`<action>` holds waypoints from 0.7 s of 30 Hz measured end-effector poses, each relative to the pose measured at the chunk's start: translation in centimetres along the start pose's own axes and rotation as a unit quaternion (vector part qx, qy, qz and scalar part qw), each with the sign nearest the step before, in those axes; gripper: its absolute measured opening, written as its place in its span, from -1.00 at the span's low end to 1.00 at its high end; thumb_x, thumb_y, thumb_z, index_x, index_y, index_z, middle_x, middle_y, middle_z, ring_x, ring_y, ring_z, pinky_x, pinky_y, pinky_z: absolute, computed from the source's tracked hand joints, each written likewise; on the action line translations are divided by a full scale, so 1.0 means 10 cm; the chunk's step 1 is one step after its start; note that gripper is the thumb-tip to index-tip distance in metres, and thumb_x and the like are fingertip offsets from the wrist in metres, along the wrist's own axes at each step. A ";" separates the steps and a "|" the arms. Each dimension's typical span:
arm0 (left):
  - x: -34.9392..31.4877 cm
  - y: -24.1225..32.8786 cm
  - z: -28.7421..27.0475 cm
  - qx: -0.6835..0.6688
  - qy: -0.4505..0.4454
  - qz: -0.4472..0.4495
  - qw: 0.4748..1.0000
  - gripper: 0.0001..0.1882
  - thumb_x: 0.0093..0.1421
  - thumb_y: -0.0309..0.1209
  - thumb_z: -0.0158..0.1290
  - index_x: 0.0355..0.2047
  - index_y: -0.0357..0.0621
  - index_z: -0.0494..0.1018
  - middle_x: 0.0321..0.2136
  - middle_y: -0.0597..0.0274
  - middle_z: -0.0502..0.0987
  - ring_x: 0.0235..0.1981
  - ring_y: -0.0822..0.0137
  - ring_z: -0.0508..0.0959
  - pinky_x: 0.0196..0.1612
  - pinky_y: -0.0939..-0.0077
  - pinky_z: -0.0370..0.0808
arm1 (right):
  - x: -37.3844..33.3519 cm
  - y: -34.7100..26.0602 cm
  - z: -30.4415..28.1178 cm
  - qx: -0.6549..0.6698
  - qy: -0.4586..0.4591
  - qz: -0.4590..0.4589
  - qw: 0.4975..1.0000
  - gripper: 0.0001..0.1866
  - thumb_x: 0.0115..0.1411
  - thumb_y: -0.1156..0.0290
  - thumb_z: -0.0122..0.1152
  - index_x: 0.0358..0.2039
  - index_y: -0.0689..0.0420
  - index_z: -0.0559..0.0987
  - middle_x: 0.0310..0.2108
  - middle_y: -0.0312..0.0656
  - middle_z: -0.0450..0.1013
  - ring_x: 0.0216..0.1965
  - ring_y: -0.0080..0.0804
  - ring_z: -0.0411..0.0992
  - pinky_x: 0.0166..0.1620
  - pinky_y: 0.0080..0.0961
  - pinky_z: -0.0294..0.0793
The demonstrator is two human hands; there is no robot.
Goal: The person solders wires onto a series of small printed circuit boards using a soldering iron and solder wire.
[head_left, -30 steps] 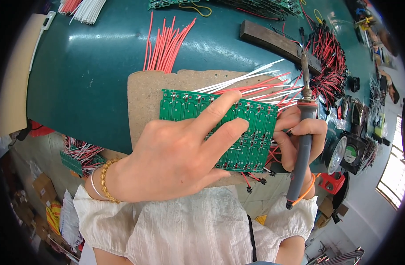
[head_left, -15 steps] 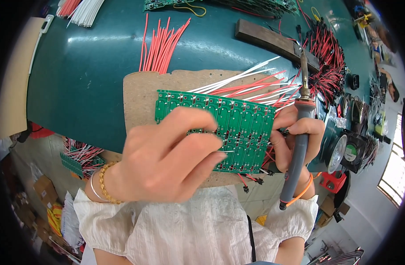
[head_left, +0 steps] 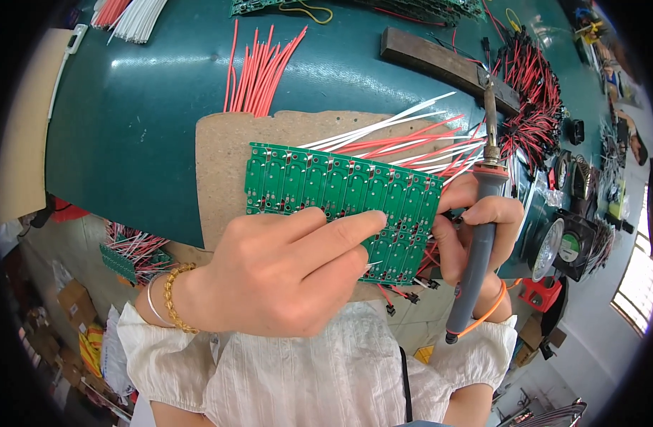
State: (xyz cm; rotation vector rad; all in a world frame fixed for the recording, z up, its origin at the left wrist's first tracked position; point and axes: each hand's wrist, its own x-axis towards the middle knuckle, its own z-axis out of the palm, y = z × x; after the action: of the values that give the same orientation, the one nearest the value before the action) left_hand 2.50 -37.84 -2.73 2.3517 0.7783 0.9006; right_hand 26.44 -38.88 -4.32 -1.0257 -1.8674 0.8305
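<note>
Green matting covers the workbench (head_left: 134,142), a broad curved surface with the room's floor, cartons and a bright window showing past its edges. On the mat lies a brown fibreboard slab (head_left: 223,164), rough and flat, and on that rests a green circuit board panel (head_left: 340,188), a grid of small identical boards with silver pads. White and red wires (head_left: 412,139) fan out from the panel's far right edge. A loose sheaf of red wire lengths (head_left: 259,67) lies beyond the slab, a dark wooden bar (head_left: 440,64) sits further right, and a tangle of black and red leads (head_left: 536,107) spreads near the bench's right end. Two black cooling fans (head_left: 572,245) stand at the right edge.

The left hand (head_left: 283,274), a gold bead bracelet at the wrist, lies over the panel's near edge, fingers curled together with the forefinger stretched flat across the boards, pressing rather than gripping. Just right of the panel, the right hand (head_left: 479,228) is closed around a soldering iron (head_left: 479,235), its grey handle smooth and cylindrical, the metal shaft pointing away over the wires.
</note>
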 end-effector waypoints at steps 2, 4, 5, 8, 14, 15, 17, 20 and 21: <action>0.00 0.00 0.00 -0.005 0.000 -0.004 1.000 -0.79 -0.25 -0.57 0.15 -0.50 -0.24 0.45 -0.23 0.05 0.58 -0.74 0.41 0.34 -0.70 0.62 0.28 | 0.00 0.01 0.00 -0.007 -0.001 -0.002 1.000 -0.50 -0.05 0.84 0.10 -0.22 0.05 0.14 -0.46 -0.12 0.44 -0.44 -0.40 0.32 -0.29 -0.48 0.30; -0.01 -0.01 0.01 -0.010 0.000 -0.007 1.000 -0.79 -0.25 -0.58 0.15 -0.50 -0.24 0.45 -0.23 0.06 0.58 -0.74 0.41 0.35 -0.70 0.61 0.29 | -0.01 0.01 -0.01 -0.013 -0.002 -0.005 1.000 -0.49 -0.06 0.85 0.10 -0.22 0.04 0.14 -0.46 -0.13 0.44 -0.44 -0.41 0.30 -0.29 -0.48 0.29; -0.01 -0.02 0.02 -0.013 0.003 -0.006 1.000 -0.78 -0.25 -0.58 0.15 -0.49 -0.25 0.46 -0.23 0.06 0.58 -0.73 0.40 0.36 -0.69 0.61 0.30 | -0.01 0.01 0.00 -0.021 0.004 -0.008 1.000 -0.48 -0.06 0.85 0.09 -0.22 0.04 0.14 -0.46 -0.13 0.44 -0.45 -0.42 0.28 -0.30 -0.48 0.28; -0.02 -0.03 0.01 -0.016 0.000 -0.009 1.000 -0.77 -0.24 -0.58 0.15 -0.47 -0.25 0.47 -0.23 0.06 0.58 -0.72 0.39 0.38 -0.68 0.60 0.32 | -0.03 -0.01 0.01 -0.018 0.014 0.006 1.000 -0.48 -0.07 0.85 0.09 -0.22 0.05 0.14 -0.47 -0.13 0.45 -0.46 -0.43 0.25 -0.31 -0.48 0.27; -0.01 -0.03 -0.01 -0.060 -0.003 -0.022 0.998 -0.79 -0.21 -0.58 0.16 -0.47 -0.25 0.47 -0.21 0.04 0.58 -0.69 0.35 0.41 -0.66 0.58 0.35 | -0.04 0.00 -0.02 0.001 0.012 0.009 1.000 -0.52 -0.04 0.81 0.09 -0.21 0.07 0.15 -0.50 -0.12 0.45 -0.47 -0.43 0.24 -0.32 -0.50 0.26; 0.00 -0.03 -0.02 -0.079 -0.009 -0.028 0.996 -0.80 -0.20 -0.59 0.15 -0.48 -0.25 0.46 -0.21 0.02 0.58 -0.68 0.34 0.43 -0.66 0.57 0.36 | -0.04 0.00 -0.03 0.000 0.012 0.011 1.000 -0.53 -0.03 0.80 0.10 -0.21 0.08 0.15 -0.51 -0.12 0.44 -0.47 -0.43 0.25 -0.32 -0.51 0.26; -0.02 -0.03 -0.01 -0.079 0.001 -0.034 0.996 -0.83 -0.19 -0.60 0.13 -0.50 -0.24 0.45 -0.21 0.01 0.58 -0.67 0.33 0.44 -0.66 0.57 0.36 | -0.05 0.01 -0.02 -0.007 0.010 0.001 1.000 -0.54 -0.02 0.80 0.10 -0.21 0.08 0.14 -0.51 -0.12 0.44 -0.47 -0.43 0.25 -0.33 -0.51 0.27; -0.03 -0.04 0.01 -0.077 0.014 -0.041 0.996 -0.87 -0.16 -0.62 0.11 -0.53 -0.23 0.42 -0.21 -0.03 0.57 -0.66 0.33 0.47 -0.65 0.57 0.37 | -0.07 0.01 -0.01 -0.025 0.008 -0.009 1.000 -0.55 0.00 0.80 0.08 -0.22 0.08 0.14 -0.51 -0.11 0.45 -0.48 -0.44 0.25 -0.35 -0.51 0.27; -0.03 -0.05 0.01 -0.074 0.016 -0.042 0.996 -0.88 -0.15 -0.63 0.10 -0.55 -0.23 0.41 -0.21 -0.04 0.57 -0.65 0.33 0.48 -0.65 0.57 0.37 | -0.07 0.01 -0.01 -0.034 0.008 -0.009 0.999 -0.55 0.01 0.81 0.06 -0.22 0.08 0.14 -0.51 -0.10 0.45 -0.49 -0.44 0.25 -0.35 -0.50 0.27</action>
State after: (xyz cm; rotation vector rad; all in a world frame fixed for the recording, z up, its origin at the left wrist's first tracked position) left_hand 2.25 -37.76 -3.23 2.1651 0.7893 0.9303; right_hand 26.74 -39.42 -4.56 -1.0532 -1.8998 0.7510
